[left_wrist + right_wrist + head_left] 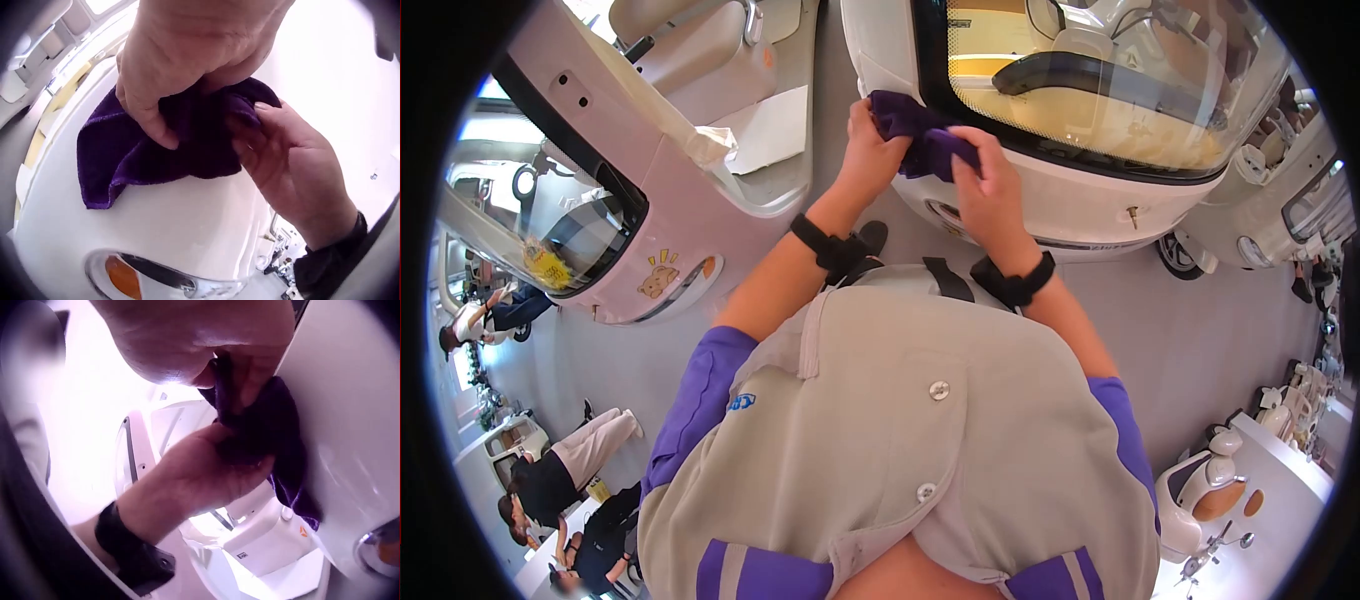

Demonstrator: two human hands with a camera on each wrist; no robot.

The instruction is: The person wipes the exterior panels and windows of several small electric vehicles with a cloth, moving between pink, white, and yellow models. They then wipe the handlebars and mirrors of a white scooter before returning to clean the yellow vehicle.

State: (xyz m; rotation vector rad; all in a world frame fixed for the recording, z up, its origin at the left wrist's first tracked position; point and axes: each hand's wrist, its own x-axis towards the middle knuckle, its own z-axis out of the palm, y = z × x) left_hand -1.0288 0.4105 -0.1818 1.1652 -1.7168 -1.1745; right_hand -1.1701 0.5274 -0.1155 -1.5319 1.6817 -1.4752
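Note:
A crumpled purple cloth (915, 128) is held between both hands in front of a small white vehicle (1090, 190). My left hand (872, 155) grips its left part, fingers curled into the fabric. On the other side, my right hand (990, 185) pinches a fold between thumb and fingers. In the left wrist view, a loose corner of the cloth (103, 162) hangs over the white body panel (181, 219), above an orange-and-chrome lamp (125, 275). The right wrist view has the cloth (275, 434) close beside the panel, partly hidden by the fingers.
A pale pink vehicle (670, 180) stands to the left, with a white sheet (770, 130) on its floor. The white vehicle's windshield (1100, 90) curves above the hands. Other people (560, 470) are at the lower left; a scooter (1200, 490) stands lower right.

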